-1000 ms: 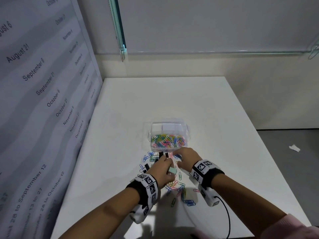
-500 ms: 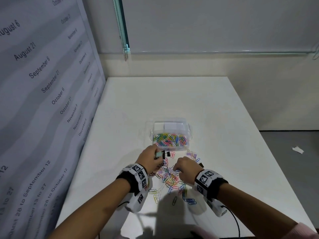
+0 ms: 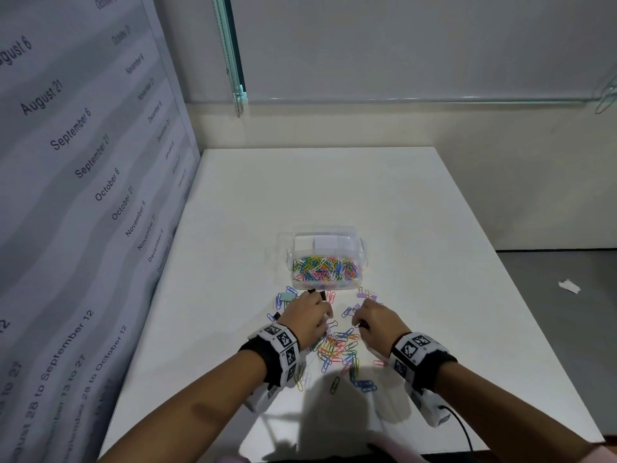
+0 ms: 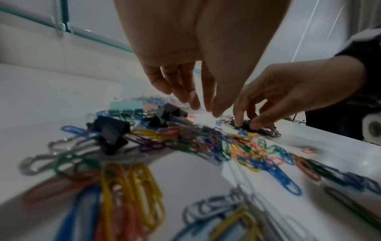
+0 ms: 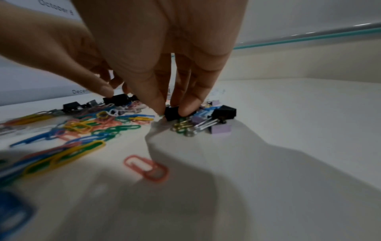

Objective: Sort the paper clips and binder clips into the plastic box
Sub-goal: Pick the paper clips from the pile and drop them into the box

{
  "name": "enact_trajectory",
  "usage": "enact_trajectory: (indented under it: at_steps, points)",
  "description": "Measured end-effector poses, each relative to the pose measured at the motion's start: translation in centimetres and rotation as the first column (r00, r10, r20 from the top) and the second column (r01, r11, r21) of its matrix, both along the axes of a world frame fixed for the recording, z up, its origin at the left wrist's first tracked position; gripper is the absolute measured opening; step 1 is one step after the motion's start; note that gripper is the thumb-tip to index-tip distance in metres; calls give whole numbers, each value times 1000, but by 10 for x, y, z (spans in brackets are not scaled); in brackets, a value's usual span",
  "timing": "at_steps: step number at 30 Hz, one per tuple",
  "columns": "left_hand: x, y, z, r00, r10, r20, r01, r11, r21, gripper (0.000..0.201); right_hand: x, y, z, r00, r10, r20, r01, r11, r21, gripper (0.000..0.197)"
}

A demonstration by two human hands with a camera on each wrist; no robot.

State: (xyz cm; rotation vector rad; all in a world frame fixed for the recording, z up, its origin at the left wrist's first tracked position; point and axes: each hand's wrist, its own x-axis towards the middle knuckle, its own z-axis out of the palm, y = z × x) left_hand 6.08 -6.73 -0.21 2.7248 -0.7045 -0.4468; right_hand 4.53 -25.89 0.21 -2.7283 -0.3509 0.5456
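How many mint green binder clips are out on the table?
1: the mint binder clip lies on the table near the box's front left corner, beside the left hand. Hands may hide others.

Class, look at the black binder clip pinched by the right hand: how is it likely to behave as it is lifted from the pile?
The black binder clip probably stays rigid, given its boxy folded body. It looks small under the right hand, so likely light. Paper clips lie against it and may snag and ride up.

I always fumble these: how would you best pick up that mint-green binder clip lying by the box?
Probably pinch the mint-green binder clip across its flat body from above. Its wire handles lie toward the left hand, tangled among paper clips, so they look harder to catch.
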Motion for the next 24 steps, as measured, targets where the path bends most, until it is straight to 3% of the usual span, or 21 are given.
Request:
enact_trajectory:
  at_steps: [4,9,18,21,24]
  points:
    - [-4,-7,-7,999,-1,-49,1,1000,7,28,6,-5,3,1000,-27,15,27,1000,5,30]
    - [-6,-10,-8,997,-10,-70,12,1000,16,23,-2,6,3,998,68,-9,-67,996,60,34]
    - [-5,0,-4,986,152,-61,-162,963,-216,14,-18,20,-9,984,107,-141,-100,994,54,77]
    - [0,8,-3,974,220,-46,-225,959,-174,14,-24,28,-10,980,120,-157,-109,991,75,77]
    - [0,15,-3,965,261,-22,-261,959,-111,15,-25,36,-11,973,150,-174,-136,986,92,61]
